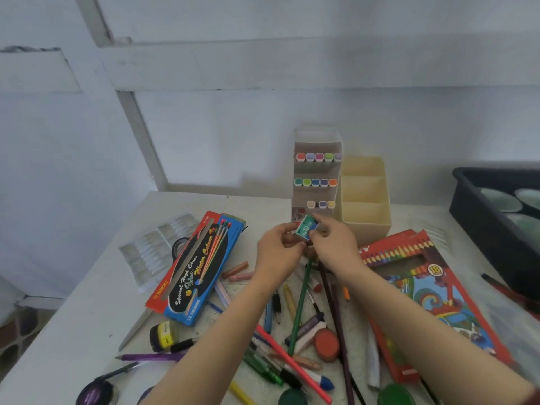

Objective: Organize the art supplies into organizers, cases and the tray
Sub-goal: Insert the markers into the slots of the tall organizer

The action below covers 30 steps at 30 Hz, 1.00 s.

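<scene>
My left hand (279, 252) and my right hand (336, 244) together hold a small teal staple box (305, 228) just in front of the white marker organizer (317, 141), whose tiers show several coloured marker caps. Beside it on the right stands a cream organizer (365, 220) with open compartments. Loose pencils, pens and crayons lie scattered below my forearms, among them a green pencil (301, 302). A black tray (473, 206) sits at the far right.
A water-colour case (198, 270) lies at the left over a clear plastic insert (152, 252). A red coloured-pencil box (423, 287) lies at the right. Round paint pans (325, 344), a yellow-capped bottle (162, 336) and a purple pencil (152, 357) are near the front edge.
</scene>
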Motion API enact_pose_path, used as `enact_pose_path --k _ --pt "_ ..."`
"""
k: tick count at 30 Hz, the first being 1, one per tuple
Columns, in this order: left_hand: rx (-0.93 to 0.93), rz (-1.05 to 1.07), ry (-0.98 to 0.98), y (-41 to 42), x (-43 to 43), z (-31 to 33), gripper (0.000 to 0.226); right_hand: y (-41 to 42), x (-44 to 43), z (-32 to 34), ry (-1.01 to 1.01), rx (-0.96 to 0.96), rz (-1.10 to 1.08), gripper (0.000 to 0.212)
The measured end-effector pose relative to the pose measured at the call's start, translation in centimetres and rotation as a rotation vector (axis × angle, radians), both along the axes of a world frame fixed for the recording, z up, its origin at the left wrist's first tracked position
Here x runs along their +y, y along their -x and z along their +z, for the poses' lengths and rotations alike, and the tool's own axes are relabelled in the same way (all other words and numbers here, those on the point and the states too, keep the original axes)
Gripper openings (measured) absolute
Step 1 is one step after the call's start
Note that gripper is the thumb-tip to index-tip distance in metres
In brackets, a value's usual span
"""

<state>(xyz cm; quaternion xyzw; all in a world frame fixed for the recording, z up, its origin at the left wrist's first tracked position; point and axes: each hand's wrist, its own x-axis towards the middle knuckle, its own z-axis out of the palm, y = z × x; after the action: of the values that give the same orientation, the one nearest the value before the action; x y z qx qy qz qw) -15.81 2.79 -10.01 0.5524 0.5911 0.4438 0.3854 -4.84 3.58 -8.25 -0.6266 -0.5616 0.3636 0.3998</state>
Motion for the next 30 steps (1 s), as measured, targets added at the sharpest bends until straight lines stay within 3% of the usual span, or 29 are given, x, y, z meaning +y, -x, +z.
enact_pose_path --k 7,12,21,26,30 --pt "0.01 0.089 0.029 -0.7 2.2 -0.7 0.029 0.3 1.7 0.2 0.073 -0.259 0.078 0.033" --pt "0.018 0.111 -0.002 -1.0 3.3 -0.9 0.022 0.1 2.6 -0.3 0.04 -0.307 0.034 0.035" --pt "0.1 0.063 -0.036 -1.9 4.1 -0.9 0.024 -0.6 3.0 -1.3 -0.027 -0.448 0.006 0.016" --pt "0.177 0.063 -0.081 -2.2 4.7 -0.8 0.011 -0.6 2.3 -1.5 -0.085 -0.554 0.02 0.02" --pt "0.257 0.066 -0.087 -2.3 5.3 -0.7 0.014 -0.6 2.1 -1.3 -0.064 -0.595 0.057 0.02"
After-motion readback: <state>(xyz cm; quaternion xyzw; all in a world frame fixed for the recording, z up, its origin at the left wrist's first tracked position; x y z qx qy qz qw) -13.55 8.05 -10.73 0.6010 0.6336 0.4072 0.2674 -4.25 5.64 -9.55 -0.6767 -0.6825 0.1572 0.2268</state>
